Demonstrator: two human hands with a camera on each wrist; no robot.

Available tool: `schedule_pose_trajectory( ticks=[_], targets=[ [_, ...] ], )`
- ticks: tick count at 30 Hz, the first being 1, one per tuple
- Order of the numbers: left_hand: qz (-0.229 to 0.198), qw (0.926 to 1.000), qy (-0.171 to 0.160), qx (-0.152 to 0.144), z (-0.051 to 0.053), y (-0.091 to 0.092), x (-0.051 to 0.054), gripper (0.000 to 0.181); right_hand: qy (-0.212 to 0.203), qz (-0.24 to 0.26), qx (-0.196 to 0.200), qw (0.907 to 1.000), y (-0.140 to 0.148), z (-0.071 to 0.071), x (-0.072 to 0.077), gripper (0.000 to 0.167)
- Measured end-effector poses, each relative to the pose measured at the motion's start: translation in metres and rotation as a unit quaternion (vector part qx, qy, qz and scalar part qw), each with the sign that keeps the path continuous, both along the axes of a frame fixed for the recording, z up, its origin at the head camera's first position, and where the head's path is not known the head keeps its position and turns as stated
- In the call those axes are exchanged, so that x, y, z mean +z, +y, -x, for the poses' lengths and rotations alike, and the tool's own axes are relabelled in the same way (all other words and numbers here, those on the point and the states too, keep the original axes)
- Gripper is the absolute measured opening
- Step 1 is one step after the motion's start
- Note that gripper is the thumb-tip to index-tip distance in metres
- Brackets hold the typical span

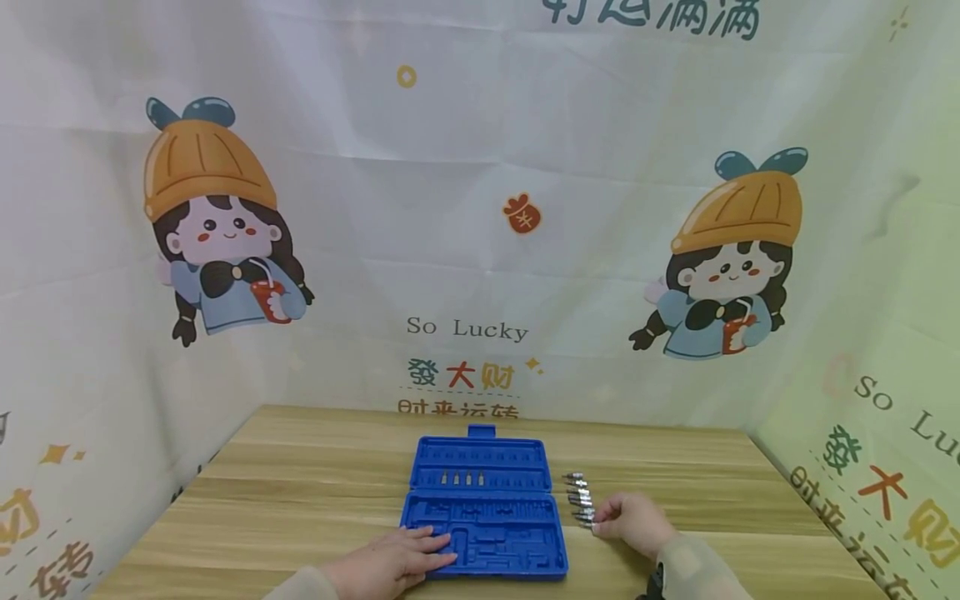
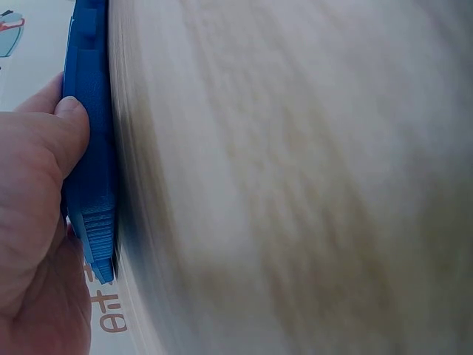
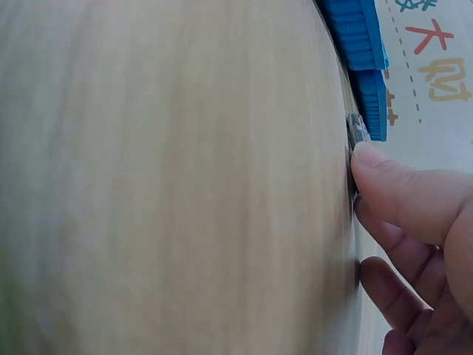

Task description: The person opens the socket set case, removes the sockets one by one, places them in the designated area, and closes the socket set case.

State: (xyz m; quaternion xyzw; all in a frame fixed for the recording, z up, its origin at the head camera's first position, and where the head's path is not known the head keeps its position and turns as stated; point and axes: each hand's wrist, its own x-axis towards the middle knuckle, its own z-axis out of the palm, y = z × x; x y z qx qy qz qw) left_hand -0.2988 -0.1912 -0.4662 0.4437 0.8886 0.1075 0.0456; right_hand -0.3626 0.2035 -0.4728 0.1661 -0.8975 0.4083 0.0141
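Note:
A blue plastic tool case (image 1: 483, 533) lies opened flat on the wooden table, its moulded slots showing. Several small metal bits (image 1: 462, 479) stand in a row in its far half. My left hand (image 1: 393, 560) rests on the near left corner with its fingers stretched over the tray; in the left wrist view its thumb (image 2: 72, 122) touches the case's side. To the right of the case lies a column of silver bit sockets (image 1: 577, 493). At the column's near end my right hand (image 1: 633, 521) pinches one bit socket (image 3: 357, 129) between thumb and forefinger, low at the tabletop.
The wooden table (image 1: 300, 475) extends to both sides of the case. A printed cloth (image 1: 465, 275) with cartoon figures hangs behind the table and along its sides. The case's latch tab (image 1: 482, 431) points toward the far edge. Something dark (image 1: 655, 582) sits by the right wrist.

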Motion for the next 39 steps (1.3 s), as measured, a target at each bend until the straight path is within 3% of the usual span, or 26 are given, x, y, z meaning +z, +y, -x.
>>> schedule_pose_trajectory(
  ticks=[8,20,24,30,39],
  targets=[
    [0.011,0.9999,-0.003,-0.001,0.003,0.0,-0.002,0.044,-0.001,0.0,-0.016,0.9999,-0.002,0.0,0.001,0.015],
    [0.013,0.9999,0.01,0.0,0.002,-0.001,-0.001,0.045,-0.057,0.035,-0.026,0.9974,-0.008,0.006,0.02,0.015],
    [0.013,0.9999,0.011,-0.002,0.0,-0.001,0.0,0.045,-0.067,0.027,-0.029,0.997,-0.023,0.008,0.035,0.014],
    [0.008,0.9998,-0.015,0.012,-0.002,0.0,0.004,0.044,-0.062,0.048,-0.027,0.9965,-0.056,0.015,0.054,0.018],
    [-0.001,0.9997,-0.019,0.017,-0.003,-0.001,0.003,0.044,-0.062,0.094,-0.04,0.9928,-0.108,0.032,0.06,0.027]
  ],
)
